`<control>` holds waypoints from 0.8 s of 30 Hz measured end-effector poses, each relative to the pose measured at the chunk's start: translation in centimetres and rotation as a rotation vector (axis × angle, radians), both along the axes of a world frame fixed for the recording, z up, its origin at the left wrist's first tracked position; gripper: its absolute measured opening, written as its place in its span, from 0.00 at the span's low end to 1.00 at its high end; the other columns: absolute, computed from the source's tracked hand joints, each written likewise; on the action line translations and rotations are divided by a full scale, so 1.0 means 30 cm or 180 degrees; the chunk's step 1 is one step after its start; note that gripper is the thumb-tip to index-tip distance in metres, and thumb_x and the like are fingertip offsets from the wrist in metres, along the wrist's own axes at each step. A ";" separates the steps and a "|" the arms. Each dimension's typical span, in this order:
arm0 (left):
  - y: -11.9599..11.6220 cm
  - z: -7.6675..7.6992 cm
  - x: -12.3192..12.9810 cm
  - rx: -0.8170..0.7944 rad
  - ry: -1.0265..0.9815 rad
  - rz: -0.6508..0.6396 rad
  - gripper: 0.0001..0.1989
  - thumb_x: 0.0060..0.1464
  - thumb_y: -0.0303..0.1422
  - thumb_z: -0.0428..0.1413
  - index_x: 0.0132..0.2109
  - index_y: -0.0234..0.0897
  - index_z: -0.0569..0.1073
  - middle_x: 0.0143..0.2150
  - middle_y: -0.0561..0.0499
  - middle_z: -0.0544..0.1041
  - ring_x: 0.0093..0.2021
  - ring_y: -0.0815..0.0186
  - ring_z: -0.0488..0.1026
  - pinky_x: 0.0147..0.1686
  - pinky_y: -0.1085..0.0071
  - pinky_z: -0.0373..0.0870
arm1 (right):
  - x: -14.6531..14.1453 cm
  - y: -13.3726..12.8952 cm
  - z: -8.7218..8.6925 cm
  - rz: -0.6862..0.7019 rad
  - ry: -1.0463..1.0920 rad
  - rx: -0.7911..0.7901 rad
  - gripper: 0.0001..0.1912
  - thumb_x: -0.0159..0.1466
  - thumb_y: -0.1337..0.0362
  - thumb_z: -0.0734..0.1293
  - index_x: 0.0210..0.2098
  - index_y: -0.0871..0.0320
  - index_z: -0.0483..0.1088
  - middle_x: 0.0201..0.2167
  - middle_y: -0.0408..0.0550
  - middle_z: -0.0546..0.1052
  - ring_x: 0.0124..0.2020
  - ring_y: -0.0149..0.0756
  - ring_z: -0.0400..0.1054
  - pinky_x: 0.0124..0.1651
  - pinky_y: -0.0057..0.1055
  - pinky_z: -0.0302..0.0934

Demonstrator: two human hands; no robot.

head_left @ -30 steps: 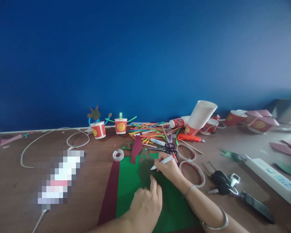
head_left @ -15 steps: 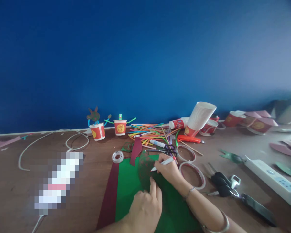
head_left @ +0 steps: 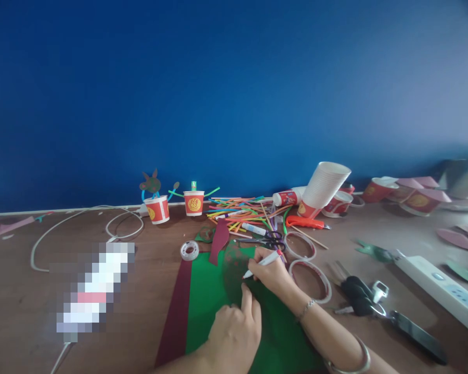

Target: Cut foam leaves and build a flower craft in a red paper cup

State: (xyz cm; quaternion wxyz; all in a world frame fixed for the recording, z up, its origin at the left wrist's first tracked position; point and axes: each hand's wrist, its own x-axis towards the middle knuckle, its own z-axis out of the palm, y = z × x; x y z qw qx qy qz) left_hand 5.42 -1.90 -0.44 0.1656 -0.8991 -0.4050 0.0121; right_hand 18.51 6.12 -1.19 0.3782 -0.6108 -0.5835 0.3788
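My right hand (head_left: 271, 272) grips a white marker (head_left: 265, 264) with a red end, its tip touching a dark paper cut-out (head_left: 234, 278) or shaded patch. That shape lies on a green sheet (head_left: 205, 306). My left hand (head_left: 236, 327) rests on the green sheet, index finger stretched forward near the marker tip, the other fingers partly hidden; nothing shows in its grasp. Beneath the green sheet, a maroon sheet (head_left: 173, 317) sticks out at the left. A wavy maroon paper strip (head_left: 220, 241) lies at the top edge, beside scissors (head_left: 271, 240).
Colourful sticks (head_left: 242, 213) are piled behind the sheets. A leaning stack of paper cups (head_left: 323, 189) stands back right, near an orange cutter (head_left: 306, 222). Tape rolls (head_left: 310, 280), keys (head_left: 359, 296) and a power strip (head_left: 440, 285) lie right. Two decorated cups (head_left: 194, 202) stand against the blue wall.
Both hands hold nearly the same places; the marker tip has shifted very slightly. The whole view has moved a little.
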 end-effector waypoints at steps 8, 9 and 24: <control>-0.002 0.002 0.000 -0.0067 -0.0009 0.0022 0.21 0.49 0.20 0.49 0.53 0.26 0.67 0.52 0.32 0.70 0.20 0.71 0.71 0.17 0.75 0.70 | -0.001 0.000 0.018 -0.0174 -0.0111 0.0097 0.10 0.49 0.66 0.60 0.15 0.56 0.54 0.09 0.37 0.64 0.13 0.25 0.54 0.17 0.21 0.48; -0.002 0.002 0.000 -0.0069 -0.0016 0.0027 0.21 0.49 0.21 0.49 0.53 0.27 0.67 0.52 0.32 0.70 0.20 0.71 0.71 0.17 0.75 0.69 | -0.002 0.000 0.019 -0.0168 -0.0121 0.0088 0.10 0.49 0.66 0.61 0.15 0.56 0.54 0.09 0.37 0.64 0.13 0.25 0.54 0.17 0.21 0.48; -0.005 -0.005 0.000 0.0001 -0.0013 0.0012 0.22 0.48 0.20 0.48 0.52 0.26 0.67 0.51 0.32 0.70 0.20 0.70 0.71 0.16 0.74 0.69 | -0.005 -0.001 0.019 -0.0070 -0.0034 0.0006 0.10 0.48 0.66 0.60 0.15 0.56 0.54 0.08 0.36 0.63 0.12 0.25 0.54 0.16 0.21 0.46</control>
